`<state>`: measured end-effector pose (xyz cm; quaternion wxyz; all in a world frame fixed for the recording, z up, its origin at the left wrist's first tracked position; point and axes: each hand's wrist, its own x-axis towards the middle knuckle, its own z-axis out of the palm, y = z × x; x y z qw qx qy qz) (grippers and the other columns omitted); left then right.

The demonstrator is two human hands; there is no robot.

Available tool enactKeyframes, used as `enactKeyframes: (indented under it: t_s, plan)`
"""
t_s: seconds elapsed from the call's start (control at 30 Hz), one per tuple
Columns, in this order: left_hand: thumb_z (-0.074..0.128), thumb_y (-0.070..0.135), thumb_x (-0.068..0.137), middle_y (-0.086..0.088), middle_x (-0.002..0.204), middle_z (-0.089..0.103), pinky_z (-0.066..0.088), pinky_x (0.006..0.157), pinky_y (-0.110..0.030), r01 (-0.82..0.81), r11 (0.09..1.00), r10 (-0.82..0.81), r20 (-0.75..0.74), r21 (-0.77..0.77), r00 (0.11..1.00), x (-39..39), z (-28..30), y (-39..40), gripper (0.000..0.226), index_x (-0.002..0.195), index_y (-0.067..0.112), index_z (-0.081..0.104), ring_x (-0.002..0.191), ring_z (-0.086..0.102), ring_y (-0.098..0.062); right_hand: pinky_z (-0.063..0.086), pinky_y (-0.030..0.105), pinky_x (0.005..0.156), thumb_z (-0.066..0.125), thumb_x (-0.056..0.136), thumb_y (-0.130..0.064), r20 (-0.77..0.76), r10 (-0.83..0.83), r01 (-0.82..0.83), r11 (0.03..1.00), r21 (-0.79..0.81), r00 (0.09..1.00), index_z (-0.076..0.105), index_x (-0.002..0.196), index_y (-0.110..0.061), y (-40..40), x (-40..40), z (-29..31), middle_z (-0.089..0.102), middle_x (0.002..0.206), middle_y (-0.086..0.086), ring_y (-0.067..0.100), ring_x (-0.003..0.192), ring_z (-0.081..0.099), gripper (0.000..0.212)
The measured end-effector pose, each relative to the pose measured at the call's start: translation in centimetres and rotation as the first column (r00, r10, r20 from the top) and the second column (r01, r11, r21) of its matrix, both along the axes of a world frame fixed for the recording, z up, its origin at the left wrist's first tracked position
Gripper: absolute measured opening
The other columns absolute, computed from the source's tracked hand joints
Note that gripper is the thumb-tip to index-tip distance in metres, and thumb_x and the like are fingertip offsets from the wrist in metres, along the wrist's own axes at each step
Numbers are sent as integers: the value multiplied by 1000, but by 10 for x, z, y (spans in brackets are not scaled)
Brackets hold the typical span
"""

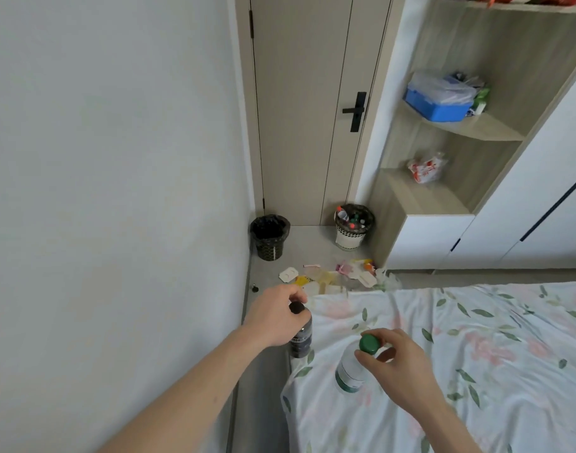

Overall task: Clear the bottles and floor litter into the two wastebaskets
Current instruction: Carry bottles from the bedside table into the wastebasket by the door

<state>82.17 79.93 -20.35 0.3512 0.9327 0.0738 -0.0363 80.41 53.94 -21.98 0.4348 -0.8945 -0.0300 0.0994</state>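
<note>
My left hand (275, 317) grips a dark bottle (301, 338) with a black cap by its neck, at the bed's near-left corner. My right hand (399, 364) holds a clear bottle (348, 371) with a green cap and green label, fingers around the cap, above the floral bedsheet. A black wastebasket (269, 237) with a dark liner stands on the floor by the left wall. By the door's right side stands a white wastebasket (352, 228), which holds several bottles. Floor litter (332, 277) of wrappers and paper scraps lies between the baskets and the bed.
The bed (460, 354) with a flowered sheet fills the lower right. A closed door (313, 109) is behind the baskets. Open shelves (456, 125) at right hold a blue box and a bag. A small black object (255, 288) lies on the floor by the wall.
</note>
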Motion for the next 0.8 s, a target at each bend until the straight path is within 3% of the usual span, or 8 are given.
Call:
enactKeyframes:
  t_s: [0.43,0.57,0.8]
  plan:
    - [70,43,79,22,94,67,53,72,-27,-76,997,76,-20,28,997,173,-16,64,12,90,41,66,75,60,-5,45,12,61,81,80,-36,-6,34,-34,999,2,999,68,97,-43,41,182,-11,61,100,-17,-3,73,65,22]
    - [72,42,81,23,95,67,50,72,-24,-11,1000,12,-46,17,999,255,-33,82,10,89,41,67,78,61,-4,47,16,63,81,80,-35,-42,-26,26,1000,-8,999,69,96,-42,58,240,-27,61,102,-18,-3,73,65,21]
    - [71,39,83,19,104,69,55,87,-32,194,980,-187,-136,44,973,423,-56,117,13,96,36,71,98,63,-5,54,21,69,84,78,-27,-98,-173,171,985,-34,980,71,93,-37,110,360,-52,64,100,-15,0,69,67,22]
